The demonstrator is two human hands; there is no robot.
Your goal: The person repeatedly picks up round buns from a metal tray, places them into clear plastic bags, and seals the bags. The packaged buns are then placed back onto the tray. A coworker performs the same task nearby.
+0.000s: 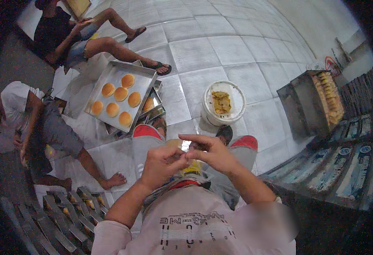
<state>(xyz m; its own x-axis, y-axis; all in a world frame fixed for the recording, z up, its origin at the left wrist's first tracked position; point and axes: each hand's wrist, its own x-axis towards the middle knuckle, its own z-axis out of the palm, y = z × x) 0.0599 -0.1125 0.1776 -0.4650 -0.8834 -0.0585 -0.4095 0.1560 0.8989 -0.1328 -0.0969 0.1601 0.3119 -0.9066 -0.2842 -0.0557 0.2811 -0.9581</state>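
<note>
Both hands meet over my lap. Between their fingertips is a small shiny piece, perhaps clear plastic film (pixel 186 145); its exact kind is unclear. My left hand (pixel 165 164) has its thumb and fingers pinched close to the piece's lower edge. My right hand (pixel 212 153) holds the piece too, with its index finger stretched out above it. Beneath the hands, a yellow printed packet (pixel 193 168) lies on my lap, partly covered. Ahead on the floor stands a white plastic bucket (pixel 208 114), with yellowish flat pieces (pixel 221 102) in a clear container on top.
Round golden buns (pixel 120 94) sit on a metal tray (pixel 142 75) stacked over other trays at front left. Two people sit at the left, legs stretched out. Metal trays (pixel 68 216) stand at lower left. At right are a bread-filled rack (pixel 304 98) and stacked packages (pixel 336 165).
</note>
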